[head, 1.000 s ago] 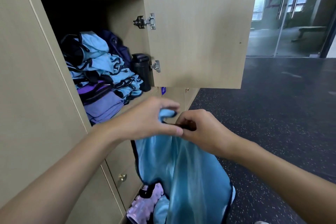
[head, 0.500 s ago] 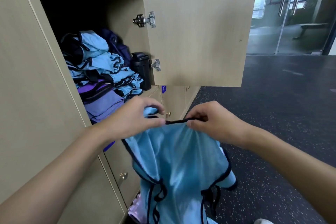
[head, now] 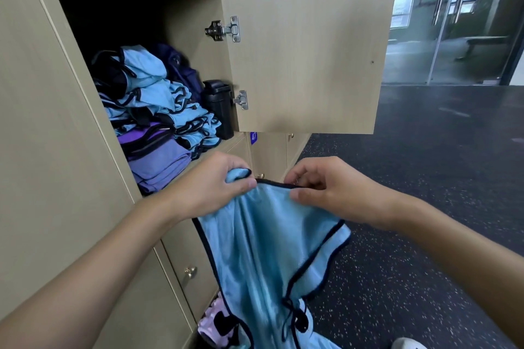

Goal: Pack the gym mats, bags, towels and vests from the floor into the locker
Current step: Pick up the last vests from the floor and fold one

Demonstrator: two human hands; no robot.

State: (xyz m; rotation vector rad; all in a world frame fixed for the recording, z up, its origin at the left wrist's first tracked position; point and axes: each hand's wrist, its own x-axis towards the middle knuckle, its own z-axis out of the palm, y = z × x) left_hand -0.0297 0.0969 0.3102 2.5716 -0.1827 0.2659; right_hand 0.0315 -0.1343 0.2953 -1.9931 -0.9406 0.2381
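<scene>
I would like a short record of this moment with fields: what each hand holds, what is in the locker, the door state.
left hand: grips top edge of the light blue vest
right hand: pinches the same edge
vest: hangs below both hands
locker: blue vests piled on purple items, black container beside
locker door: open

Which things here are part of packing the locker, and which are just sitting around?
Part of the job:
- blue vest, gripped by left hand and right hand
- open locker
- stacked vests inside
- purple folded items inside
- pink item on the floor

Just lying about:
- black bottle
- glass doors
- bench
</scene>
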